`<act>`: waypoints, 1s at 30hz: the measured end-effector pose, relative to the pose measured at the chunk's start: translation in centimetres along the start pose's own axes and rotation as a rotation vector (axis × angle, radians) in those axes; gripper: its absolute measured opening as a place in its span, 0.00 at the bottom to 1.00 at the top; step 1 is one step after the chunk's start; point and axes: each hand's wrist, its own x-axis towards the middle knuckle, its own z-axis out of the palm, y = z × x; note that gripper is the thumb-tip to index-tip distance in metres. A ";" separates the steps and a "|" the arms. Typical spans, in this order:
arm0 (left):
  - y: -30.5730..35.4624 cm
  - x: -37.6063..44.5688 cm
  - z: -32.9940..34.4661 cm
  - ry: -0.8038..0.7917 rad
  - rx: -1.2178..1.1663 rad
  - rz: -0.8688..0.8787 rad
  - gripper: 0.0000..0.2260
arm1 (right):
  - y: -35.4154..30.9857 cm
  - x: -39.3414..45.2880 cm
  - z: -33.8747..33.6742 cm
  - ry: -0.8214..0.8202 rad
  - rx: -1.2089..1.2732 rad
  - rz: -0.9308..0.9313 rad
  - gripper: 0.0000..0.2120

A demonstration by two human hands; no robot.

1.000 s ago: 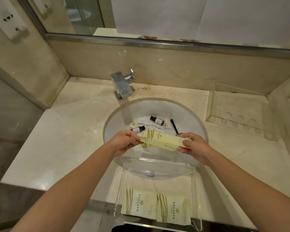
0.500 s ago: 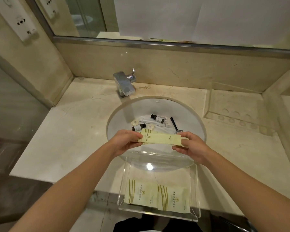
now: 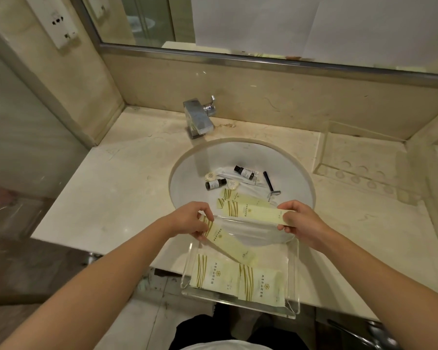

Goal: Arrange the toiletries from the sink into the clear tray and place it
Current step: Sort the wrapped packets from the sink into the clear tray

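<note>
Packets now split; marble counter.

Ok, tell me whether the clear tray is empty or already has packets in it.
Not empty. Two pale yellow sachets lie flat side by side in the clear tray, and the left hand holds a long packet angled into it.

packets: I see pale yellow, olive wavy stripes
tray: clear
bottles: dark, white labels
razor: black handle
sink: white
counter: beige marble
faucet: silver
</note>
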 end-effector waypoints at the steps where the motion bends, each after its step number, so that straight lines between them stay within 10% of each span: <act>1: 0.1 -0.1 0.2 0.017 0.058 0.012 0.05 | -0.1 -0.1 0.1 -0.002 -0.036 -0.014 0.13; 13: -0.3 0.2 2.4 0.024 0.672 0.138 0.06 | 0.2 -0.8 -0.1 0.000 -0.213 -0.120 0.08; 30: -0.3 1.0 4.1 0.232 0.838 0.099 0.08 | 2.0 -2.5 2.4 -0.001 -0.732 -0.282 0.08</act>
